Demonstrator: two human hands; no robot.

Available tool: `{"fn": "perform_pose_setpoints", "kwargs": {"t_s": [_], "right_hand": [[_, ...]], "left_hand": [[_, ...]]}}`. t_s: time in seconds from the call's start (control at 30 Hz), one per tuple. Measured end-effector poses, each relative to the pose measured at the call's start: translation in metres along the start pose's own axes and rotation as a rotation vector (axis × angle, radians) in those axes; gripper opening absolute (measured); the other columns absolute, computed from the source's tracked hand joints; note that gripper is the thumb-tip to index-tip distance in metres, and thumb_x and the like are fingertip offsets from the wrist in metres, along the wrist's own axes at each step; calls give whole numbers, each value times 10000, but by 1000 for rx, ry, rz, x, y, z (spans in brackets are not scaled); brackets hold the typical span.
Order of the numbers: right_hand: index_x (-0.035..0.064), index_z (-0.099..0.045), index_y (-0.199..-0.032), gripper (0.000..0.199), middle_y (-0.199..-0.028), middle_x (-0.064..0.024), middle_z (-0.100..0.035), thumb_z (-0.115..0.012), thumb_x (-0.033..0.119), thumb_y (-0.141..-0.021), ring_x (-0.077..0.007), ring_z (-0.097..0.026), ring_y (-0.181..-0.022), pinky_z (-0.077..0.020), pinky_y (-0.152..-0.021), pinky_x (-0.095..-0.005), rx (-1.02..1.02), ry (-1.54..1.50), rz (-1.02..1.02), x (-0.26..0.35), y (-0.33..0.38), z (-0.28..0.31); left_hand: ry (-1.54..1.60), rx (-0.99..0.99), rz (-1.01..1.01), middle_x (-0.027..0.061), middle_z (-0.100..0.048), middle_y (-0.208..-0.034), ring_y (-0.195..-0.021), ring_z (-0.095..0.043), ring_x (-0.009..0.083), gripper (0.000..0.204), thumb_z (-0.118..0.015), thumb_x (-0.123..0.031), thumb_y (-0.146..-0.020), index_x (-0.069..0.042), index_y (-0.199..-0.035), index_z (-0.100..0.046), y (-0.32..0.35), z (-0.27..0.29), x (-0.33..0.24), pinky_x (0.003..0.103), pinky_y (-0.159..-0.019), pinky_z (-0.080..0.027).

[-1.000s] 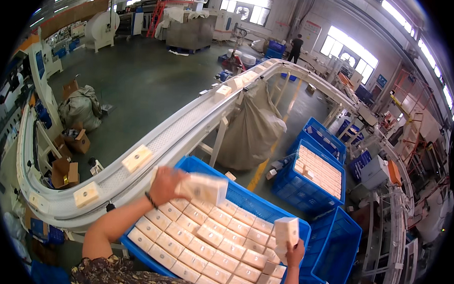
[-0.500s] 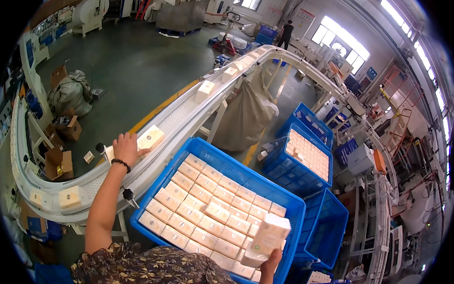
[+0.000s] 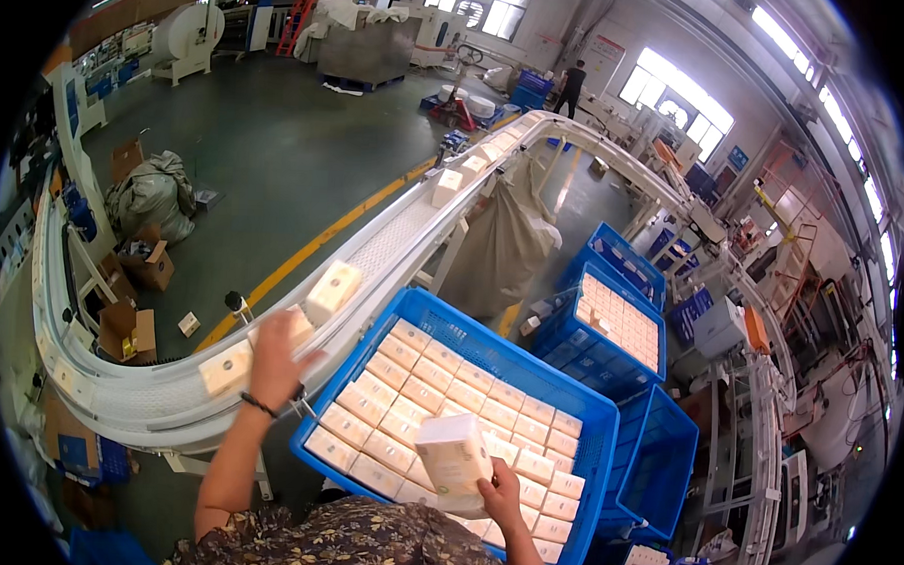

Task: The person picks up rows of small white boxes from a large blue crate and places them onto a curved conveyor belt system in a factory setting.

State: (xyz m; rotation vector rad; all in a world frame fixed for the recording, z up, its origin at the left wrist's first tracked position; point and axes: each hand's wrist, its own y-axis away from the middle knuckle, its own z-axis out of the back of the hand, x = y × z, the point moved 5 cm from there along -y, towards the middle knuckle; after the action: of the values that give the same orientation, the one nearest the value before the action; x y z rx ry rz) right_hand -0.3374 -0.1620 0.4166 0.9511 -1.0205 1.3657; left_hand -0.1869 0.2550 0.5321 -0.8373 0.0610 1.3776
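My right hand grips a cream tissue pack, tilted above a large blue crate. Part of another pack seems to show beneath it. Rows of similar packs fill the crate. Over the curved white conveyor, my left hand is smeared by motion, its thumb stretched out away from its fingers. Its fingertips overlap a pack partly hidden behind them. One tissue pack lies on the belt left of this hand, and another pack lies just beyond it to the right.
More packs sit farther up the belt. A second blue crate full of packs stands at right, with another blue crate nearer. Open cardboard boxes stand at left inside the conveyor's bend. A person stands far back.
My right hand has moved left with the held pack, over the crate's middle. My left hand has shifted slightly right and nearer in view, with its thumb spread. The view has turned a little.
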Motion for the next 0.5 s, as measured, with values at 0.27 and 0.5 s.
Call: {"fn": "perform_pose_setpoints", "kwargs": {"t_s": [0.27, 0.5], "right_hand": [[32, -621, -1216, 474, -1029, -145, -675, -651, 406, -926, -283, -632, -956, -493, -848, -371, 489, 285, -48, 30, 5, -49], [89, -629, -1169, 696, -863, -68, -623, -236, 644, -1025, -179, -620, -808, -504, -747, -331, 158, -333, -623, -82, 50, -22]], "left_hand": [[412, 1225, -419, 183, -671, -1180, -1119, -623, 323, 650, -690, -542, -859, -51, -1281, -629, 110, -81, -135, 426, -978, -473], [315, -49, -207, 181, -625, -1184, -1092, -591, 363, 487, -755, -193, -834, -37, -1270, -602, -18, -22, -19, 424, -955, -478]]}}
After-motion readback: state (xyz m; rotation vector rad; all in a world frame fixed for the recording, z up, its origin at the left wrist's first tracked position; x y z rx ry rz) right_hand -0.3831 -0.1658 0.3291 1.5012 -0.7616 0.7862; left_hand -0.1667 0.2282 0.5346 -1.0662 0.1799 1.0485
